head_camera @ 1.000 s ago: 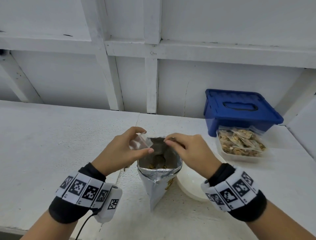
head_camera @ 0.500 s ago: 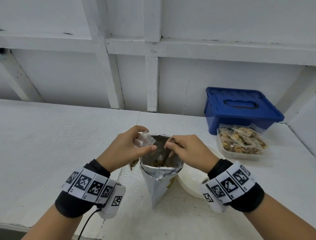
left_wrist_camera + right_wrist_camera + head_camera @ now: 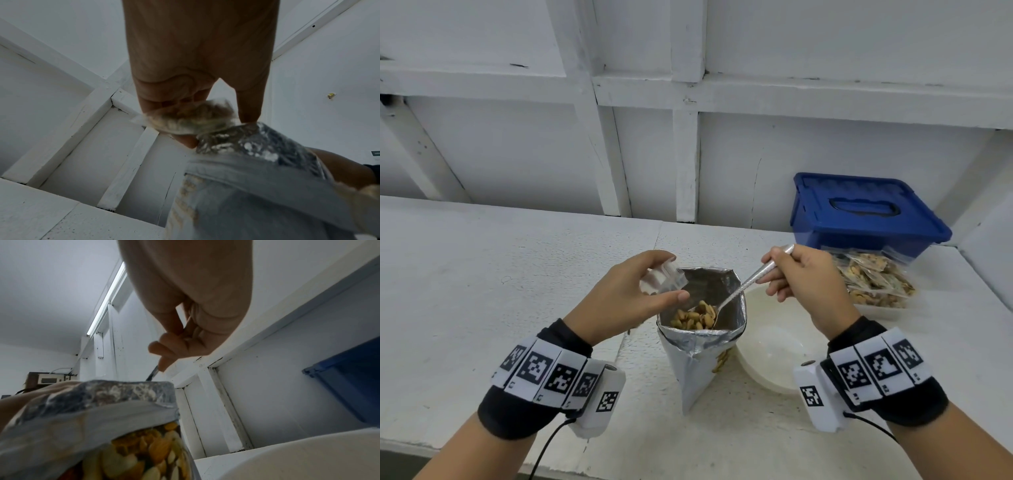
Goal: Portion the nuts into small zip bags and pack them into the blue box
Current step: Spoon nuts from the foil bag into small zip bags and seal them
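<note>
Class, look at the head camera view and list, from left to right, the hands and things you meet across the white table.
Left hand → small zip bag → foil nut bag → spoon → right hand → tray of filled zip bags. The white bowl and blue box overlap others, so they are left out.

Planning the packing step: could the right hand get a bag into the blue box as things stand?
Probably not yet. The blue box has its lid on, and the right hand grips a spoon. Only the tub of filled bags lies between.

Bare workrm: white painted bench (image 3: 482, 274), framed wall (image 3: 688, 154).
</note>
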### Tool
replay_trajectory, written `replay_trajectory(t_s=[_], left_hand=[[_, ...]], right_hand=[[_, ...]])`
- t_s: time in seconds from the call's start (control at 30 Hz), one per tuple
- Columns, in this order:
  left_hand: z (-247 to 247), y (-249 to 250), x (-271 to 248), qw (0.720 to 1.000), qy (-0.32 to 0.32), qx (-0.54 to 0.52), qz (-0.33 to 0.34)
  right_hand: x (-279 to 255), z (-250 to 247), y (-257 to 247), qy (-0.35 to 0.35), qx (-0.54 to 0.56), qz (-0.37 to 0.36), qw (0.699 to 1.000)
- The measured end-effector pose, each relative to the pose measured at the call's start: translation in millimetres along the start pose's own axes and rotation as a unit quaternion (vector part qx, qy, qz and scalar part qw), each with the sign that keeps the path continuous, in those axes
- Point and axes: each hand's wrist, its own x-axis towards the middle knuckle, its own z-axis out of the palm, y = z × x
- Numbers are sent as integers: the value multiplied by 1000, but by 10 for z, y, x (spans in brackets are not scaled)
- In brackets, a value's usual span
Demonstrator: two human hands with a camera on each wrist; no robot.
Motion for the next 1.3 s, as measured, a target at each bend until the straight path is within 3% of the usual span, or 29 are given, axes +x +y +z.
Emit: replay_trajectory(t_s=[0.4, 0.77, 0.93, 1.07, 1.3], left_hand=[[-147, 83, -2, 985, -99, 132, 42], [9, 174, 33, 995, -57, 64, 57], [75, 180, 19, 998, -31, 14, 43], [83, 154, -1, 999, -15, -6, 27], [87, 157, -37, 999, 8, -36, 10]], right_hand=[[-7, -207, -100, 112, 52, -54, 991], [-11, -15, -265, 91, 53, -92, 990], [-110, 192, -486, 57, -32, -213, 975], [-170, 247, -626, 45, -82, -335, 937], [-217, 177, -751, 63, -113, -451, 883]])
